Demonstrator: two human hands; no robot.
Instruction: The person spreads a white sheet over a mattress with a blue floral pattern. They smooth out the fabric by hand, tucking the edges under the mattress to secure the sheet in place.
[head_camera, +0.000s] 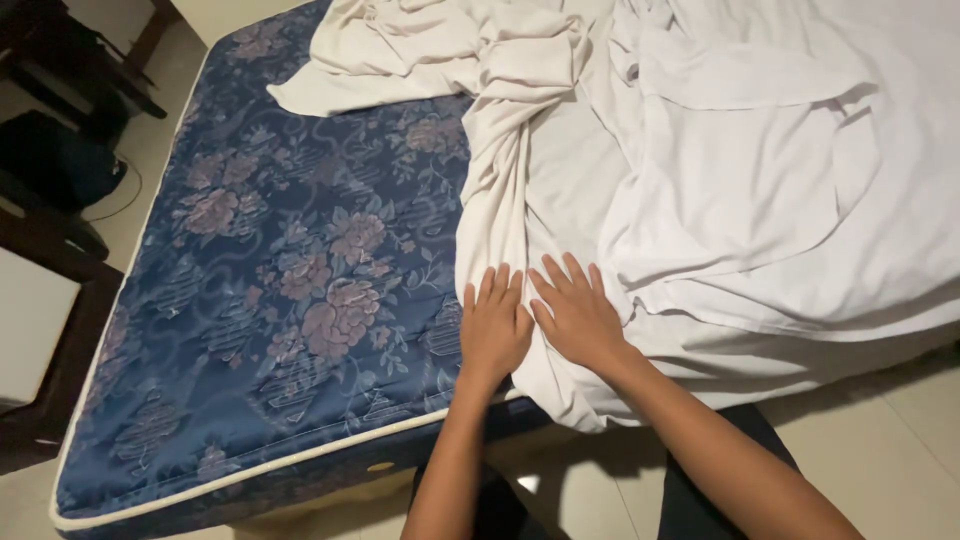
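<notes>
**Two flat hands on a rumpled white sheet at the mattress edge**

Pale floor tiles (900, 430) surround a bed seen from the head camera, the only view. Its mattress (260, 300) is covered in dark blue fabric with pinkish floral patterns and a cream piping along its near edge. The left half of the mattress lies bare, from the near left corner up toward the far edge.

A white sheet (760, 180) covers the right half, crumpled and folded over itself in several layers. One bunched fold runs from the far edge down the middle of the mattress to the near edge, where a corner of the cloth hangs over the side. Another loose flap reaches leftward across the far part of the bare mattress.

Both hands lie palm down, side by side and nearly touching, close to the near edge at the border between sheet and bare mattress. The left hand (493, 325) rests on the sheet's edge, its fingers straight and held close together, pinching nothing. The right hand (578, 315) lies flat on the sheet, its fingers straight and slightly fanned, also gripping nothing.

Dark wooden furniture (60, 250) stands on the floor beyond the mattress's left edge, with a black bag (55, 160) beside it.
</notes>
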